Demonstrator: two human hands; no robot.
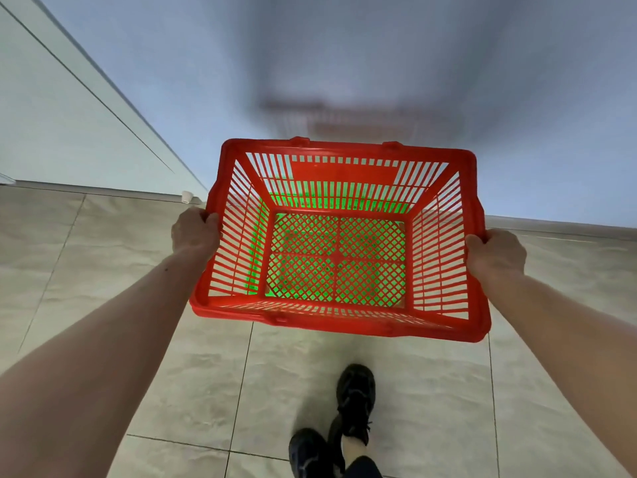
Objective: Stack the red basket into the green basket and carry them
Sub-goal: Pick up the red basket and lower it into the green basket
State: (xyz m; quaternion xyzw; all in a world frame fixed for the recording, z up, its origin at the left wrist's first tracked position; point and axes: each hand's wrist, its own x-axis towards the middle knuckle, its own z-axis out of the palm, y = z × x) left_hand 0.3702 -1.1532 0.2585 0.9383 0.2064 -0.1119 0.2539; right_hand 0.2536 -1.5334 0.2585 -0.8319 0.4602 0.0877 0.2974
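Note:
The red basket (344, 157) sits nested inside the green basket (256, 236), whose green plastic shows only through the red slats and lattice floor. Both are held in the air in front of me, above the floor. My left hand (194, 231) grips the left rim of the stack with the fingers curled over the edge. My right hand (496, 253) grips the right rim the same way. The red basket is empty.
Beige floor tiles (206, 391) lie under me, with my two dark shoes (355, 401) at the bottom centre. A pale wall (344, 46) stands just ahead. On the left a white panel (51, 115) runs along the floor, with a small white stopper (187, 196) at its base.

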